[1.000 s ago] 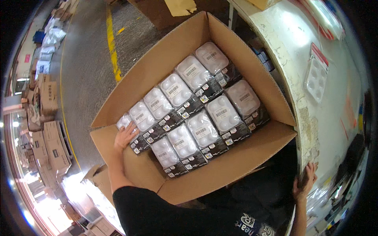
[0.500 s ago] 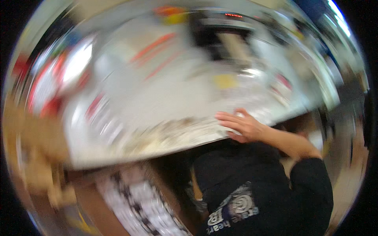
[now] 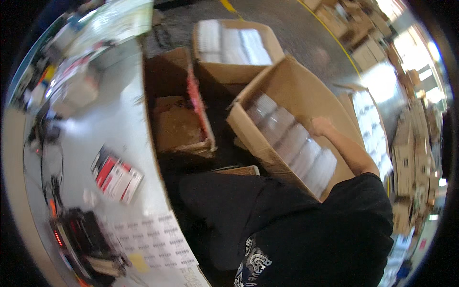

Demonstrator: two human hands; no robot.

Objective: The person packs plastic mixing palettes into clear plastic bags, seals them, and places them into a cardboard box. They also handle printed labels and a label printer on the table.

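Observation:
My right hand [image 3: 321, 126] reaches down into a large open cardboard box [image 3: 258, 141] on my right. It is beside a row of stacked, clear-whitish plastic packs [image 3: 295, 143] that lean along the box's near side. The hand is small and blurred, and its fingers are partly hidden, so whether they grip a pack does not show. My left hand is out of the picture.
A grey-white worktable [image 3: 129, 119] runs along the left, bearing a red-and-white package [image 3: 117, 177], a black device with a red display [image 3: 79, 239] and a printed label sheet [image 3: 153, 239]. More boxes stand around: an open one [image 3: 177, 124], a filled one [image 3: 229, 71], another filled one [image 3: 370, 129].
My view has swung from the worktable to the boxes on the right. My right hand has left the table edge and is now inside the large cardboard box.

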